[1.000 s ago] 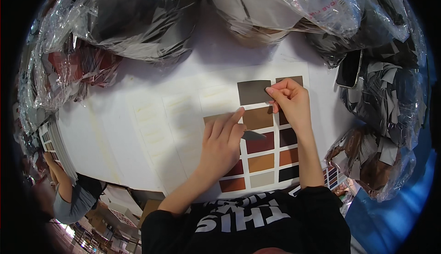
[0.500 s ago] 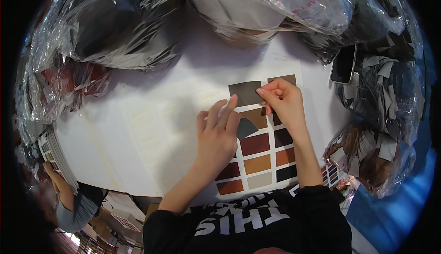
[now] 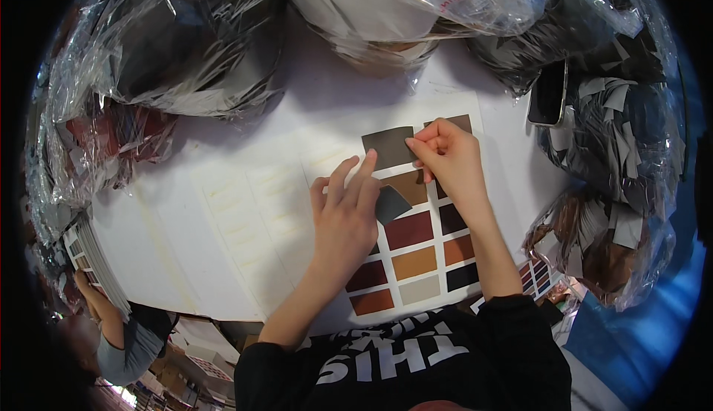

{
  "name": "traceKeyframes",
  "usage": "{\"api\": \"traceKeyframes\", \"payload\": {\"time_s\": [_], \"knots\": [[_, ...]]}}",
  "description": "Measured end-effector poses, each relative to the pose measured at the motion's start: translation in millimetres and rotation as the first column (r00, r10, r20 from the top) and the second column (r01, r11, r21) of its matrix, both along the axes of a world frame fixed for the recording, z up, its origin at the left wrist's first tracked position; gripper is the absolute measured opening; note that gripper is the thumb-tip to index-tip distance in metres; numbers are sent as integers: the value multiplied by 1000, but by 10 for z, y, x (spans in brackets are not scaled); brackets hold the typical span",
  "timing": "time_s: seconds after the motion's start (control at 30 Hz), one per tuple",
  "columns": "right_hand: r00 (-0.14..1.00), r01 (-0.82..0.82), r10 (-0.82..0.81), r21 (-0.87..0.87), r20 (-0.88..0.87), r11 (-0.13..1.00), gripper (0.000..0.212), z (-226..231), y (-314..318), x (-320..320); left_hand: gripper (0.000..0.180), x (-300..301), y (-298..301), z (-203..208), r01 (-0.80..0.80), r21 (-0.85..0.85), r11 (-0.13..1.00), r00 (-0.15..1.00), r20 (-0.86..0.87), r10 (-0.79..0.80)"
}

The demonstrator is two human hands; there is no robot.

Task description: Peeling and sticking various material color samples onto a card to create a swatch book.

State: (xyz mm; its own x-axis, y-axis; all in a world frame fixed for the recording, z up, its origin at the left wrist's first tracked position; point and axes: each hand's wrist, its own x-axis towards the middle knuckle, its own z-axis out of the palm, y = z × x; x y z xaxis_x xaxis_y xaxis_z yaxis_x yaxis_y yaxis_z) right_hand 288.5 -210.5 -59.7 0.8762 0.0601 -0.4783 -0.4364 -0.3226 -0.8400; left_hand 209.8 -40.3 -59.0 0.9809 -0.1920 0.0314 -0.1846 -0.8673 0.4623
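My right hand [image 3: 451, 157] pinches the right edge of a dark grey-brown swatch [image 3: 388, 148] between thumb and fingers. That swatch lies over the top row of a white sample sheet [image 3: 334, 132]. My left hand [image 3: 347, 210] has its index fingertip at the swatch's left edge, the other fingers bent and spread. A slate-grey swatch [image 3: 393, 204] sticks out from the thumb side of my left hand, held there; its inner end is hidden. Below, the sheet bears rows of glued-looking swatches, among them a brown one [image 3: 410, 188], a maroon one [image 3: 408, 230] and an ochre one [image 3: 415, 262].
Plastic-wrapped bundles of grey swatches [image 3: 186, 47] ring the far side of the white table [image 3: 178, 240]. A phone [image 3: 548, 93] leans by the right-hand bundles. Brown swatches in a bag [image 3: 579, 248] stand at right. At far left, a co-worker's arm [image 3: 105, 311] reaches a stack of cards [image 3: 93, 266].
The view has shifted slightly, so the bundles and phone appear a little further left and up. Both hands keep nearly the same hold around the grey-brown swatch.
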Motion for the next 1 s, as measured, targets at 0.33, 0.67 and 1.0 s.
{"api": "traceKeyframes", "payload": {"time_s": [0.33,0.67,1.0], "knots": [[627,-165,685,-797,370,581,46,43,15,-497,21,7,35,6,14,-54,998,1000,2,-13],[999,44,-41,433,-17,900,19,147,268,-757,21,-239,321,226,-302,-551,778,953,-170,250],[1000,0,4,308,-13,951,12,-68,593,-315,37,-333,667,112,-332,-284,900,926,87,369]]}}
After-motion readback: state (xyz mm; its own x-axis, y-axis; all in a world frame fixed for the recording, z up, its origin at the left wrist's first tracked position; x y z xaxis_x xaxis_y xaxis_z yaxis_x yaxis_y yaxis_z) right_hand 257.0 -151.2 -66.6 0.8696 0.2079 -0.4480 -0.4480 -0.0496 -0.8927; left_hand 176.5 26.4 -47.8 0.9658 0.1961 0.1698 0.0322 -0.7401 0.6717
